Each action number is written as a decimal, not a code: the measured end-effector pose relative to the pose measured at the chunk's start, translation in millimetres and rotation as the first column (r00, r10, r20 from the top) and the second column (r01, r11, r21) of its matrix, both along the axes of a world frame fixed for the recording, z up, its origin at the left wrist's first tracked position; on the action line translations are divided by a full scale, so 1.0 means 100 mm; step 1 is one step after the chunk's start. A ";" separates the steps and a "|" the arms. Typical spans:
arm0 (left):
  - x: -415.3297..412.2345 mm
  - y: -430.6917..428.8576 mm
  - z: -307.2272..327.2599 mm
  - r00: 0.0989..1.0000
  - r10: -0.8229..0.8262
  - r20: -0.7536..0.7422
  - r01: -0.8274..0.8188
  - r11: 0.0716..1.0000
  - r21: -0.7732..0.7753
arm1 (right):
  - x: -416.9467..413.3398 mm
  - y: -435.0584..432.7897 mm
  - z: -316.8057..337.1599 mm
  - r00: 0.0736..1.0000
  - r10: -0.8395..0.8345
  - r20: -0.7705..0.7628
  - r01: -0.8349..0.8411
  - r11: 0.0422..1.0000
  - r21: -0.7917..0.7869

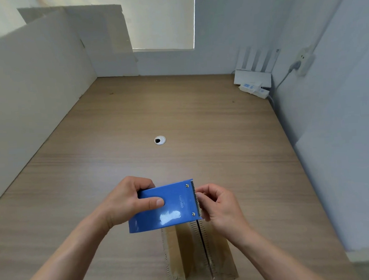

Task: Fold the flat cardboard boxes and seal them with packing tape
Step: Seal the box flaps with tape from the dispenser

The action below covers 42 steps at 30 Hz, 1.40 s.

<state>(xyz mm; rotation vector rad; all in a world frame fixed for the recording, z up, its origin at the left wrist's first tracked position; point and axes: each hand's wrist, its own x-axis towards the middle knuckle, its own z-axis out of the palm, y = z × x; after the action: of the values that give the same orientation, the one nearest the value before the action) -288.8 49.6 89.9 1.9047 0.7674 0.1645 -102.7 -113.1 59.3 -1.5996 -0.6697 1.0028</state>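
A blue tape dispenser (172, 207) hovers over the near middle of the wooden table (177, 110). My left hand (129, 200) grips its left end, thumb lying across the blue face. My right hand (220, 204) pinches at the serrated cutter on the dispenser's right edge; any clear tape there is too faint to tell. Below the dispenser stands a small brown cardboard box (198, 257), its two top flaps folded in with a dark open seam between them.
Large flat cardboard sheets (47, 72) lean along the left wall and back left corner. A round cable hole (160, 140) sits mid-table. A white router and power strip (254, 82) occupy the back right corner, next to the right wall.
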 end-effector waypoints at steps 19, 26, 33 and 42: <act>0.27 0.14 -0.04 0.999 -0.046 -0.012 0.047 0.998 0.036 | 0.27 0.01 0.00 0.993 -0.066 -0.094 0.057 0.994 -0.098; -0.01 0.39 0.02 0.996 0.059 -0.069 -0.053 0.995 0.089 | 0.57 0.06 -0.06 0.987 -0.163 0.000 0.163 0.987 -0.008; -0.20 0.50 -0.08 0.981 0.073 -0.178 -0.059 0.995 0.083 | 0.59 0.16 -0.25 0.994 -0.105 -0.007 0.104 0.991 -0.082; -0.32 0.46 -0.14 0.957 0.143 -0.251 -0.131 0.989 0.062 | 0.61 0.20 -0.43 0.990 -0.128 0.062 0.137 0.978 -0.160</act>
<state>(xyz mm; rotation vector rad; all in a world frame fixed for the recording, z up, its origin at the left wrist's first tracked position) -320.6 95.5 75.6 1.9377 1.0784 0.0215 -41.3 -93.1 16.4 -1.7945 -0.5179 0.9406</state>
